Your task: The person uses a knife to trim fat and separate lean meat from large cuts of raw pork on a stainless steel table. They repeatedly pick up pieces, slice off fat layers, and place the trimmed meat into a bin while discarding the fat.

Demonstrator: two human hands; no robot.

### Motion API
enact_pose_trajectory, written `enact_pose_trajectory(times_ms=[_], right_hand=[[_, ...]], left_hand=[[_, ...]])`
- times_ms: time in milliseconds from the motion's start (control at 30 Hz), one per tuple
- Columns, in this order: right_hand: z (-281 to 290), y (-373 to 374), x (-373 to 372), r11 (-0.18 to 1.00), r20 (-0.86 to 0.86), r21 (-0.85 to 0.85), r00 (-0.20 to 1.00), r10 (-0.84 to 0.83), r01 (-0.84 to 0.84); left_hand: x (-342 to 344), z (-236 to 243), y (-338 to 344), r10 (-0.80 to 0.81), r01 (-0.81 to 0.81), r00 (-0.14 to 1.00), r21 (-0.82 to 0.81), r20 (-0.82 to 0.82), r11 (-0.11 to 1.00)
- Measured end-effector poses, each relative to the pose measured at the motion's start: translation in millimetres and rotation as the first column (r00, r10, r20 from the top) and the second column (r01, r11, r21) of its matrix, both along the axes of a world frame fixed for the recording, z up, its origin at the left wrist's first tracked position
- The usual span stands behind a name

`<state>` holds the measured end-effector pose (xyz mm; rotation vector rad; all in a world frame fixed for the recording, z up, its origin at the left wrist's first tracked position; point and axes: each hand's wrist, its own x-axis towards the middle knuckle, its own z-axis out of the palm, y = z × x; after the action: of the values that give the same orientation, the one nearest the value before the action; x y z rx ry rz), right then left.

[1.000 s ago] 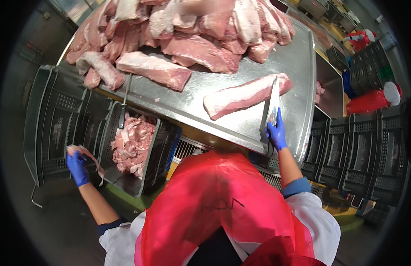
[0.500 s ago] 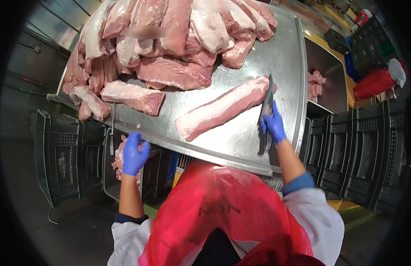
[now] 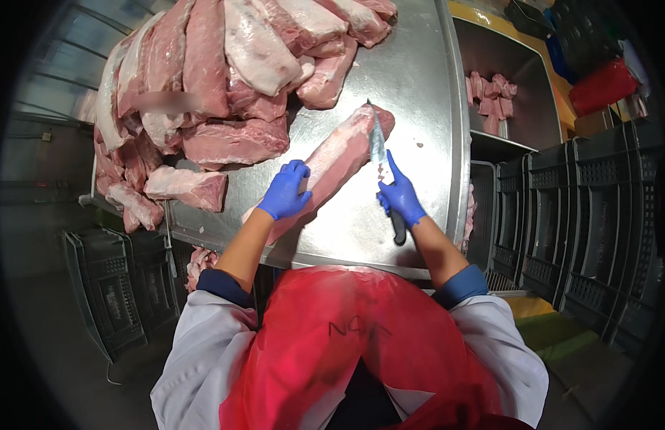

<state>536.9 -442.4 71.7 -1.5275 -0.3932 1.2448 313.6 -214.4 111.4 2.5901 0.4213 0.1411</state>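
Observation:
On the steel worktop [image 3: 411, 79] a long pale-pink cut of meat [image 3: 336, 154] lies diagonally. My blue-gloved left hand [image 3: 286, 192] rests on its near half, fingers curled over it. My blue-gloved right hand [image 3: 398, 190] grips a black-handled knife [image 3: 378, 136], index finger extended along it; the blade reaches up to the far right end of the cut, its tip near that end's edge. A large pile of meat pieces [image 3: 203, 64] fills the back left of the worktop, with two smaller cuts [image 3: 185, 186] at its front.
A steel bin [image 3: 540, 107] with meat chunks [image 3: 494, 100] adjoins the right side. Stacked dark crates [image 3: 583, 229] stand right, others [image 3: 107, 287] lower left. Meat scraps [image 3: 202, 261] show below the front-left edge. A red garment [image 3: 597, 86], apparently a co-worker's, is at far right.
My left hand has left the crate side, without the thin strip, and moved onto the long cut. My right hand has moved slightly left with the knife. The view has shifted.

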Motion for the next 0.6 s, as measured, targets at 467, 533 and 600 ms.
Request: enact_pose_trajectory(times_ms=[467, 533, 600], right_hand=[[15, -78, 77, 0.937, 0.031, 0.214, 0.957, -0.290, 0.277], [-1, -51, 70, 0.925, 0.062, 0.243, 0.947, -0.314, 0.291], [-25, -13, 64, 0.940, 0.026, 0.206, 0.959, -0.283, 0.272]], left_hand=[[239, 12, -17, 0.298, -0.268, 0.913, 0.142, -0.278, 0.953], [233, -8, 5, 0.304, -0.263, 0.909, 0.174, -0.285, 0.949], [229, -34, 28, 0.363, -0.307, 0.890, 0.226, -0.275, 0.924]])
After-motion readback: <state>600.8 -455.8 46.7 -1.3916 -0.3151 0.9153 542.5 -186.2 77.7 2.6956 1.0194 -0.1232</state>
